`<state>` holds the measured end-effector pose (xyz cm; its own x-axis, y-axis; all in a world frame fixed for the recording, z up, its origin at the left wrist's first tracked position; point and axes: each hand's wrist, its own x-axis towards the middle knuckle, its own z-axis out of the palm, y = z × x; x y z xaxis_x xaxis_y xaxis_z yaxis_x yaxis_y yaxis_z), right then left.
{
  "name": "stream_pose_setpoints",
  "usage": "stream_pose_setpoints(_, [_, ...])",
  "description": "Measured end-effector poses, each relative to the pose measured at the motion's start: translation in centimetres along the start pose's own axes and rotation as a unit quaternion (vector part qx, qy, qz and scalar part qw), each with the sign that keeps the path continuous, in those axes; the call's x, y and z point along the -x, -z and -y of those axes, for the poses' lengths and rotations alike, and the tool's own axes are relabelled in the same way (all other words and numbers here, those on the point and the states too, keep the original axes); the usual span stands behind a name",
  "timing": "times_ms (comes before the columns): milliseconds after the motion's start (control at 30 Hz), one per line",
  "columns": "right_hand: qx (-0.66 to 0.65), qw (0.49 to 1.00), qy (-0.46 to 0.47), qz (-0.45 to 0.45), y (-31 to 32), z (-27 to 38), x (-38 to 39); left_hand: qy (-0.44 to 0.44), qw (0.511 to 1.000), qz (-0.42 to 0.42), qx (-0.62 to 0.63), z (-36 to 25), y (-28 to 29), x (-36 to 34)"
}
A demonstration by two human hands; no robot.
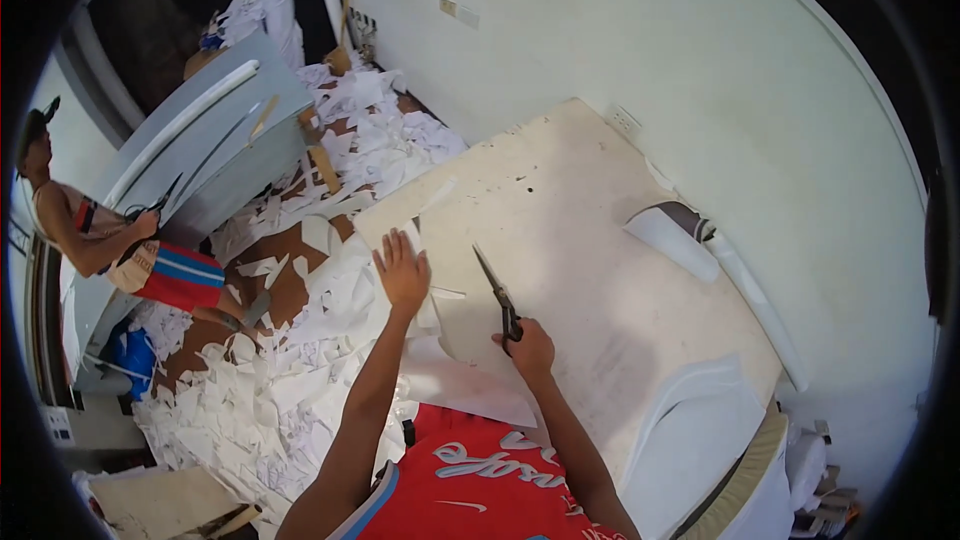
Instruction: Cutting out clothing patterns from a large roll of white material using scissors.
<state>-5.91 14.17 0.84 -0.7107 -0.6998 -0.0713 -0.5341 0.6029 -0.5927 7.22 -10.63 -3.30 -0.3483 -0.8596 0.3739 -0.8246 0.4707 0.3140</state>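
My right hand (530,348) is wrapped round the black handle of a pair of large scissors (497,287), whose blades point away from me over the cream tabletop (580,230). The blades look closed together. At the table's left edge my left hand (402,275) lies flat with its fingers spread, pressing on the edge and on white sheet material there. Narrow white strips (446,293) lie just right of that hand. A larger white sheet (465,385) lies at the near edge, against my red shirt. I cannot tell whether the sheets are paper or cloth.
White scraps (260,400) cover much of the brown floor on the left. Rolled white sheet (755,305) lies along the table's right edge, by the wall. A curled sheet (690,430) is at the near right. Another person (95,230) holds scissors at a grey table (215,130).
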Motion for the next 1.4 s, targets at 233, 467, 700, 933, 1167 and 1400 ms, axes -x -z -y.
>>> stream_pose_setpoints(233, [-0.023,1.0,-0.013,0.002,0.6,-1.7,2.3,-0.045,0.999,-0.017,0.018,1.8,-1.5,-0.7])
stream_pose_setpoints(467, [-0.066,0.997,-0.039,0.032,0.8,-2.3,2.9,0.053,0.959,-0.152,0.234,4.4,-1.7,-0.6])
stream_pose_setpoints(700, [-0.088,0.983,-0.009,0.161,4.4,-1.4,4.6,0.362,0.923,-0.079,0.106,14.2,-0.2,8.8])
stream_pose_setpoints(933, [-0.315,0.928,0.035,0.193,11.9,-7.0,-4.7,0.315,0.873,0.141,-0.346,23.0,1.9,20.3])
stream_pose_setpoints(1167, [0.228,0.882,-0.203,-0.359,25.1,-27.5,-27.5,0.299,0.923,0.022,0.24,16.6,7.7,9.7])
stream_pose_setpoints(1400, [-0.341,0.893,-0.235,-0.179,28.7,-28.5,-18.9,-0.176,0.942,0.127,0.255,-10.5,5.5,-0.2])
